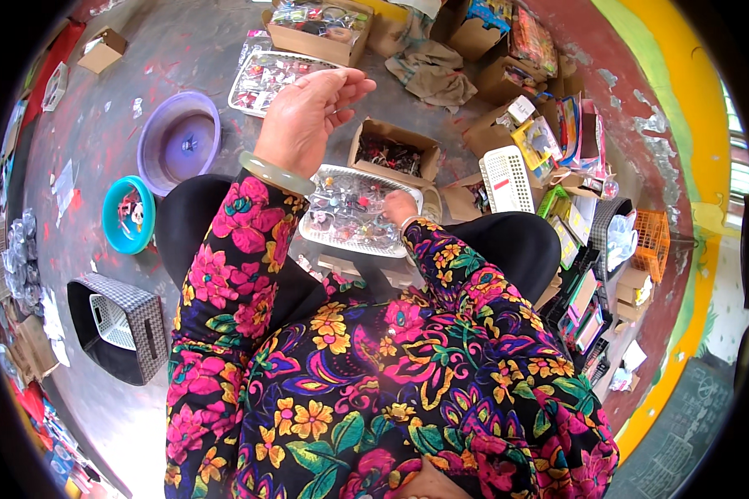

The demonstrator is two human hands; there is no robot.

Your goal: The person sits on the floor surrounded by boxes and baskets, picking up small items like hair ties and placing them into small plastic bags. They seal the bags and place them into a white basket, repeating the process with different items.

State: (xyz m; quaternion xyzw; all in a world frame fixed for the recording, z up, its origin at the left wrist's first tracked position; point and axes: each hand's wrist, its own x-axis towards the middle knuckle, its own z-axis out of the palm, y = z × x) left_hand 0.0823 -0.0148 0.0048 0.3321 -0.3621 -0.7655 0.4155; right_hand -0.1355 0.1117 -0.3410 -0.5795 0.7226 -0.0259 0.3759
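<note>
My left hand [308,112], with a pale bangle at the wrist, is raised in front of me, near a white basket [240,93] farther off. Its fingers are bent and drawn together; whatever may be between them is too small to make out. Lower down, my right hand [401,208] hangs over the right side of a nearer white plastic basket [359,248] between my knees. Those fingers are curled in, and what they grip cannot be made out. Small packaged trinkets in clear plastic [345,212] fill the nearer basket, some with red and dark pieces.
An open cardboard box [429,166] of small dark items stands beyond my right hand. To the left are a purple basin [154,158], a teal basin [111,218] and a checkered bin [150,333]. Boxes and an orange crate [651,241] crowd the right side.
</note>
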